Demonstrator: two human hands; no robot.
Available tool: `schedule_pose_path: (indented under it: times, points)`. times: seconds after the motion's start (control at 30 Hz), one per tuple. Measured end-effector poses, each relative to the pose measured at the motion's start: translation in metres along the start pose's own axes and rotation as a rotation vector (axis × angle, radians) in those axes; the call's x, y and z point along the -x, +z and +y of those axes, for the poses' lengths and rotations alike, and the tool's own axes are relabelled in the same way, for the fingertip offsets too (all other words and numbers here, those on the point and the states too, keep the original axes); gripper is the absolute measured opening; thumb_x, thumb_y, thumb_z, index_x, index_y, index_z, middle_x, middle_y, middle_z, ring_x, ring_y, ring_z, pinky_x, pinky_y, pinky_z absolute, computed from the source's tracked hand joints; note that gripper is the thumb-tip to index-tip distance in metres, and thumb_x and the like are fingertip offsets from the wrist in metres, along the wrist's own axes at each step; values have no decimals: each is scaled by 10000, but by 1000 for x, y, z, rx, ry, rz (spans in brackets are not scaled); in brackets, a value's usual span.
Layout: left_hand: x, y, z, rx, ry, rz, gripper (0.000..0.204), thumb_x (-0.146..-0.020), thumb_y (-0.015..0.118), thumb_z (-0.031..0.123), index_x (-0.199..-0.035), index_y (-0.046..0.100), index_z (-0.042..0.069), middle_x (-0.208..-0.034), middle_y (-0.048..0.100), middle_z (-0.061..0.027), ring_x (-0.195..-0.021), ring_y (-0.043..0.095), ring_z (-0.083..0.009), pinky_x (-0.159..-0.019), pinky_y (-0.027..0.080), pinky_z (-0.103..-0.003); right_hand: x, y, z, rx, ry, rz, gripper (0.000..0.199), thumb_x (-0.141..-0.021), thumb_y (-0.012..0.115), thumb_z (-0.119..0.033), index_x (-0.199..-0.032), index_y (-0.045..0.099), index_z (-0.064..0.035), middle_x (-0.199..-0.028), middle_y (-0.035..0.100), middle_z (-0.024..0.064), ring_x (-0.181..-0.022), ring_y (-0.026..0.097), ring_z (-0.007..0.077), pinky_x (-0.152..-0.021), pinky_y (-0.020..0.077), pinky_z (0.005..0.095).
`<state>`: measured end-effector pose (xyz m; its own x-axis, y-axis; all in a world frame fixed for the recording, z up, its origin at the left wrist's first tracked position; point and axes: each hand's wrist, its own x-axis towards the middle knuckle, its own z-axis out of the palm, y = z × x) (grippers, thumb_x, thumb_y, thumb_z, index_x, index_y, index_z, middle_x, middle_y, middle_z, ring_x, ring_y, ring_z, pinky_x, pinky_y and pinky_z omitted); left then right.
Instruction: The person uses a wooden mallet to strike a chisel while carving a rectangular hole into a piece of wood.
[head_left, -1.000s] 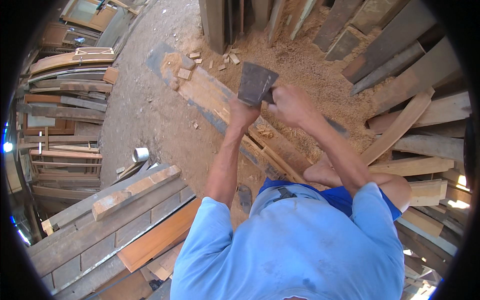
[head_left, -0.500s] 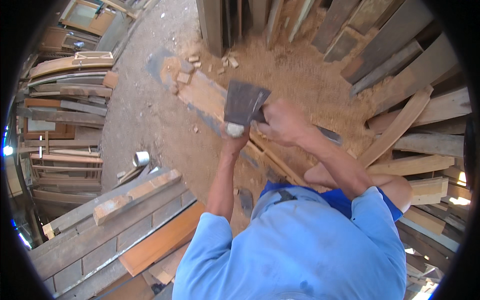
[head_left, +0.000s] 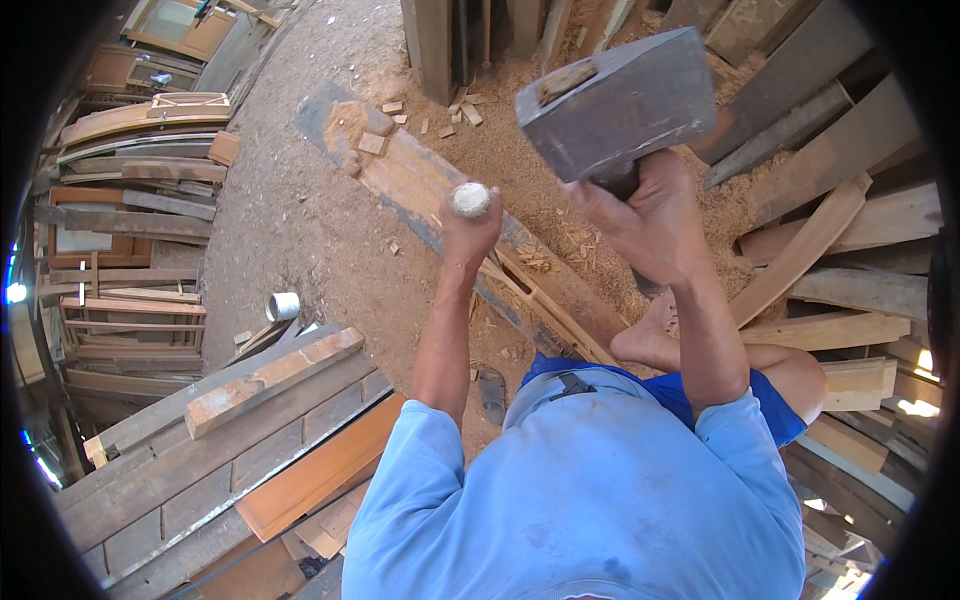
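Note:
My right hand [head_left: 655, 215] is closed around the handle of a mallet, just below its big dark block head [head_left: 625, 105]. The mallet is raised to the right, apart from the chisel. In my left hand [head_left: 470, 235] an upright chisel is gripped; only the round, pale, worn end of its handle [head_left: 470, 200] shows, and the blade is hidden beneath the fist. Under that hand lies a narrow piece of wood [head_left: 570, 335] with a long groove, resting on a wide plank [head_left: 415, 175] on the ground. Chips [head_left: 535, 260] are scattered beside the groove.
Small wood blocks [head_left: 372, 143] and sawdust lie at the plank's far end. Boards [head_left: 790, 250] lean along the right. A stack of planks [head_left: 270, 400] stands at near left, a white cup [head_left: 284, 306] behind it. My bare foot [head_left: 655, 325] is by the plank.
The mallet has lifted away from the chisel's end, up and to the right, with my right hand. My left hand stays nearly in place with the chisel.

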<state>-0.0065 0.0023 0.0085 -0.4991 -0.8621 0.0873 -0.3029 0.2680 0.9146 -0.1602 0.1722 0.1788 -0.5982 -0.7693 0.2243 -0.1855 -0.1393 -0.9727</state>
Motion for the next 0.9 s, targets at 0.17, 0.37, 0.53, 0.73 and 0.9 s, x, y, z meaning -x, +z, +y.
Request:
schedule_pose_path:
  times: [0.17,0.37,0.53,0.73,0.9]
  points:
    - [-3,14,7,-181,31,-35,151,-798,740,52,-823,592,32,-731,629,-68,-691,635,-171,-625,496,-318,-12,-6,23,328,88,-74,294,-867,705,-251,-904,688,40,-802,679,220,-726,673,321,-684,529,411]
    - [14,32,22,-67,255,-39,152,-761,719,18,-828,583,20,-747,642,-108,-705,635,-208,-644,499,-343,-20,7,73,876,209,-597,320,-855,664,-260,-834,668,60,-864,671,276,-810,681,417,-720,530,480]
    - [22,24,3,-150,115,-119,143,-763,709,12,-833,584,23,-754,645,-107,-700,636,-218,-639,497,-340,-19,14,40,421,195,-158,297,-857,659,-271,-860,688,25,-847,686,246,-801,691,404,-727,546,480]
    - [27,25,7,-53,301,-47,149,-797,717,21,-821,570,29,-711,600,-76,-655,568,-162,-606,475,-319,-9,17,75,872,147,-498,268,-857,656,-250,-904,689,12,-780,674,211,-761,685,383,-690,534,458]
    - [54,-5,-8,-89,219,-83,145,-822,726,35,-870,590,24,-725,596,-75,-678,556,-146,-637,479,-304,2,21,54,503,-3,-246,237,-839,659,-241,-894,705,-16,-792,693,211,-799,701,386,-703,556,470]
